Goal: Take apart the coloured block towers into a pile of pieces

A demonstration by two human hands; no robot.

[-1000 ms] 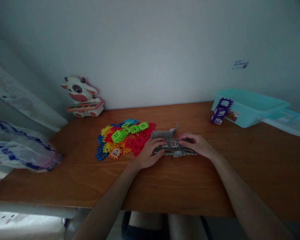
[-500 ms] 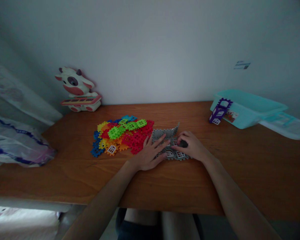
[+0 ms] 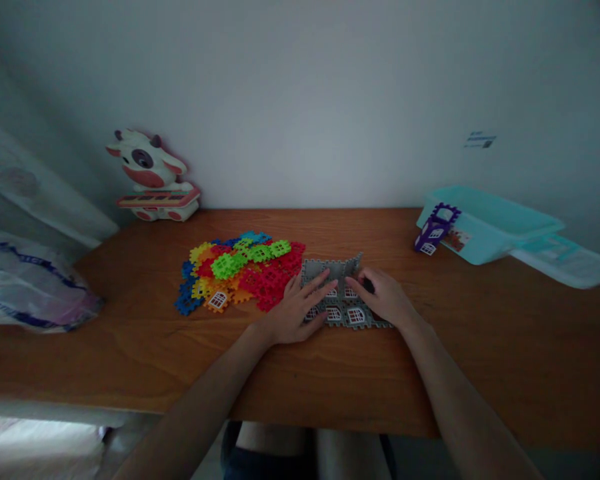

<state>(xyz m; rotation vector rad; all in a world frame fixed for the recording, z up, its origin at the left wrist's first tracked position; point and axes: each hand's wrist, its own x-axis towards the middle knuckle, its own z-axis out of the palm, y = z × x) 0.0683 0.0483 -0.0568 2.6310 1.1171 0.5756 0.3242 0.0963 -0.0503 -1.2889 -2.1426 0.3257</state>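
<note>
In the head view, grey interlocking building tiles (image 3: pixel 356 316) with white window inserts are joined into a sheet on the tabletop. My left hand (image 3: pixel 299 312) lies spread over the sheet's left side, fingers apart and pressing on it. At the right side, my right hand (image 3: pixel 389 297) has thumb and fingers curled around a raised grey tile, whose dark face shows between them. The far right corner of the sheet stands tilted up. Part of the tiles under both hands is hidden.
A pile of coloured tiles (image 3: pixel 260 267) lies left of the sheet. A cow toy keyboard (image 3: pixel 157 199) stands at the back left, with a plastic bag (image 3: pixel 35 287) in front. A purple tile block (image 3: pixel 434 230) leans by a turquoise bin (image 3: pixel 480 233); its lid (image 3: pixel 567 260) lies alongside.
My right thumb has shifted up along the grey sheet, uncovering more of the lower window tile. My left hand stays spread in place. The whole view has shifted slightly.
</note>
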